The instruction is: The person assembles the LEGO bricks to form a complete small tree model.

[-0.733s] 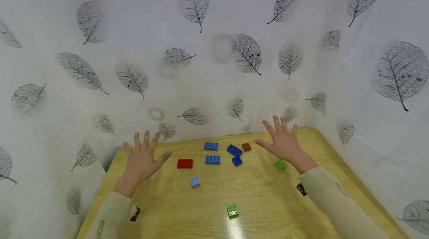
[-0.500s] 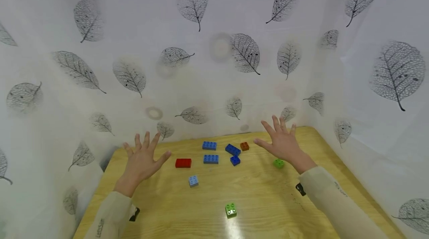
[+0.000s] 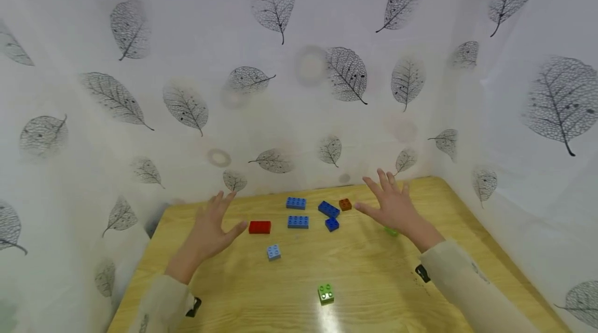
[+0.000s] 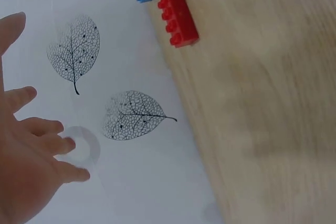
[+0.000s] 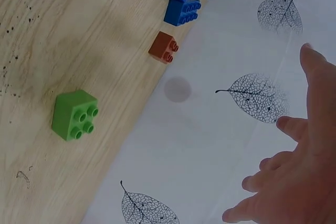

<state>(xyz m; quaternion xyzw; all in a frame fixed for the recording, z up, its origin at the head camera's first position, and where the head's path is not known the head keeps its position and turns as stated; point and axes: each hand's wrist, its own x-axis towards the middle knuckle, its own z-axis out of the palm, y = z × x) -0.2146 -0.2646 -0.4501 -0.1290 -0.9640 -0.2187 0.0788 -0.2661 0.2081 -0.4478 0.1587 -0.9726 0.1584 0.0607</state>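
Note:
My left hand (image 3: 208, 232) hovers over the table's left side, fingers spread loosely and holding nothing. Nearest its thumb lies a red brick (image 3: 259, 227). Over the right side, my right hand (image 3: 394, 208) is raised with fingers apart, also holding nothing; it partly hides a green brick (image 5: 74, 115) in the head view. Between the hands lie two medium-blue bricks (image 3: 296, 203), a darker blue brick (image 3: 329, 209), a small blue brick (image 3: 332, 224) and an orange-brown brick (image 3: 345, 204). Closer in are a light blue brick (image 3: 273, 252) and a lime green brick (image 3: 326, 293).
The bricks lie on a light wooden table (image 3: 280, 276). A white curtain (image 3: 289, 115) printed with dark leaves hangs along its back and both sides. A dark band or device (image 3: 422, 273) sits at the right sleeve's cuff.
My left hand has turned, with its fingers drawn closer together and moved slightly right and down. My right hand has dipped a little, covering more of the green brick.

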